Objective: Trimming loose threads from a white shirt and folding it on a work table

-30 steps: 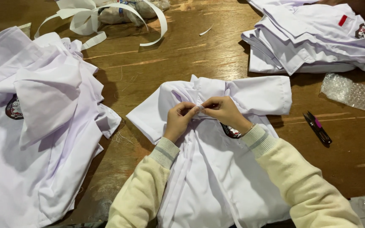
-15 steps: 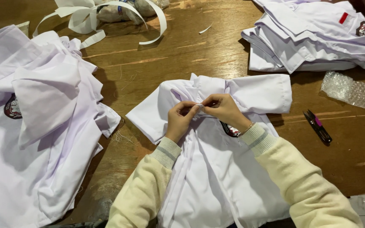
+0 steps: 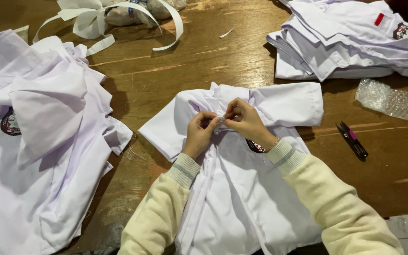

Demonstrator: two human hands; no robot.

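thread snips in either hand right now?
No. The thread snips lie on the wooden table, apart from the right hand and left hand, which both pinch the white shirt.

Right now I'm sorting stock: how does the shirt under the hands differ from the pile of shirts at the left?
The shirt under the hands is one garment, spread flat with short sleeves out; the left pile is several shirts, heaped and rumpled. The left hand and right hand pinch the single shirt near its collar; nobody touches the pile. Both are white with a dark chest badge.
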